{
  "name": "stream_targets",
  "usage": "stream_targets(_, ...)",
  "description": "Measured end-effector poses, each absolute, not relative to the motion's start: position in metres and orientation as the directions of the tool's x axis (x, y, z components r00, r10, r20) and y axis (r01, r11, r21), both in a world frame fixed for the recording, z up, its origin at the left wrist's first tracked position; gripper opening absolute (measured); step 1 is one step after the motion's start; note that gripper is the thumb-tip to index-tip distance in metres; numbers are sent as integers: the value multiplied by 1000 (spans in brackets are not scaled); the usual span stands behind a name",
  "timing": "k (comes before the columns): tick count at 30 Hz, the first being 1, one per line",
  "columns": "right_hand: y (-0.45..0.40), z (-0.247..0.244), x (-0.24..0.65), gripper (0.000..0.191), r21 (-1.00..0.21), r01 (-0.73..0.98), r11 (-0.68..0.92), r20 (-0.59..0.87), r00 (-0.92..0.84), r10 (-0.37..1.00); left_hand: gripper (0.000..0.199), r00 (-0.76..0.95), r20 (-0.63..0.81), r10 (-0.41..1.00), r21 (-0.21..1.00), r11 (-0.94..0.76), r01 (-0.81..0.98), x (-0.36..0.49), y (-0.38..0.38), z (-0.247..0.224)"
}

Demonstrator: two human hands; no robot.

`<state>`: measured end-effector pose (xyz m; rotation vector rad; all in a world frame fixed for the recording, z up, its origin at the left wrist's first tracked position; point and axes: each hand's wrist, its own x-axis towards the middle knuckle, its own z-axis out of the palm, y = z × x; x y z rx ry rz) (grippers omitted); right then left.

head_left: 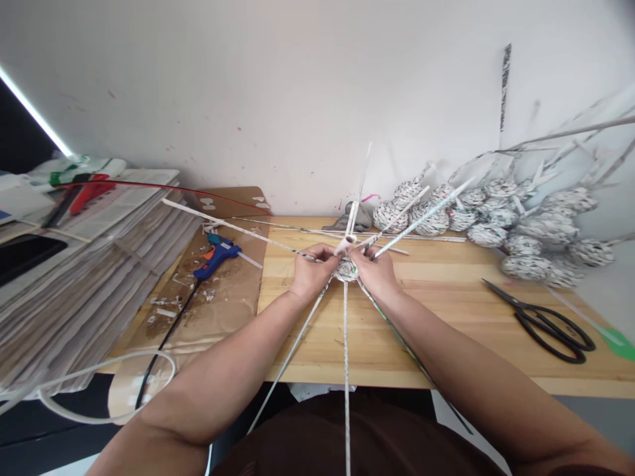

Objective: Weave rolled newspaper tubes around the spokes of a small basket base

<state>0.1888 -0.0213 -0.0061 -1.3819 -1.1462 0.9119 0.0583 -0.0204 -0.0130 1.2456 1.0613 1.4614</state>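
A small woven paper piece is held over the wooden table, with long rolled-paper strips radiating from it in several directions. My left hand pinches its left side, fingers closed at the base of the strips. On the right side, my right hand is closed on the same piece, its thumb near the centre. Between the two hands a short white paper tube stands up from the top. One strip runs straight down toward my body. My fingertips partly hide the weave.
Woven paper balls are piled at the back right. Black scissors lie at the right. A blue glue gun rests on cardboard at the left, beside stacked newspapers. A white cable loops at the table's front left.
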Motion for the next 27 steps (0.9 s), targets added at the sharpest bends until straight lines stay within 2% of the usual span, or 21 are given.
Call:
stream_targets(5,-16,-15,191,30,-995,87,49,70,249,966,11,-70,227,971,971,-231,-60,57,-21,-13)
stream_targets(11,-19,-15,187,29,-998,-65,8,-4,181,984,11,-56,231,971,971,-234,-41,54,-15,-22)
stream_targets(15,-18,-15,186,28,-993,-112,26,0,232,973,11,-29,238,971,969,-239,-61,54,-16,-21)
stream_targets(19,-19,-13,186,20,-996,-70,56,39,233,972,15,-42,155,987,982,-158,-106,54,-16,-17)
stream_targets(23,-21,-8,187,21,-999,-19,38,34,206,978,18,-40,75,996,972,-82,-221,54,-15,-17)
stream_targets(27,-22,-7,188,21,-993,81,82,96,192,977,25,-7,67,998,964,-66,-259,56,-18,-16)
